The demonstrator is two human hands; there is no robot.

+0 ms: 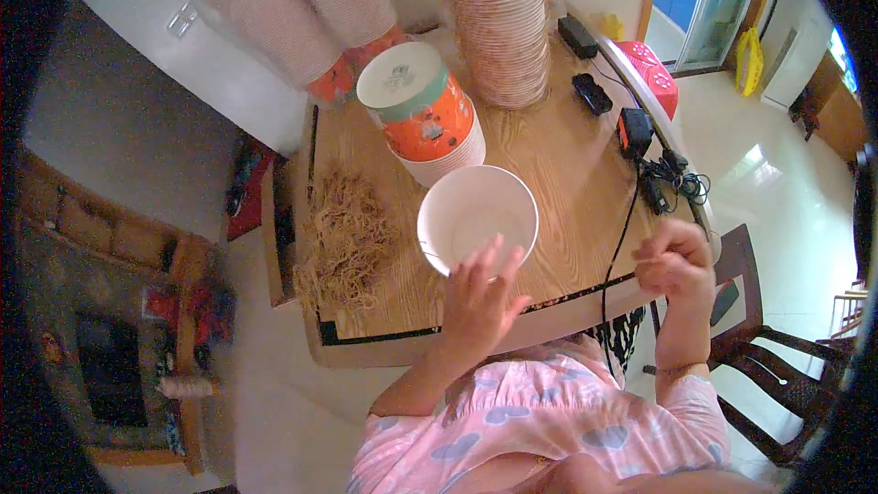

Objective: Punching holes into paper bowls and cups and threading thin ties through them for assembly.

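A white paper bucket (478,215) stands near the table's front edge, its open mouth facing up. My left hand (479,297) is at its near rim with fingers spread, some reaching over the opening. Whether the fingertips touch the inside I cannot tell. My right hand (677,261) is raised beyond the front right of the table, apart from the bucket, with its fingers curled together. Anything pinched in them is too small to make out. Just behind the bucket is a short stack of upside-down orange and green paper buckets (428,119). A tangled heap of tan strands (346,242) lies to the left.
A tall stack of nested paper buckets (501,37) rises at the back, with plastic-wrapped stacks (265,18) leaning beside it. Along the right edge lie a black-and-orange battery pack (635,133), a black tray (592,94) and coiled cables (677,181). A dark chair (777,370) stands at right.
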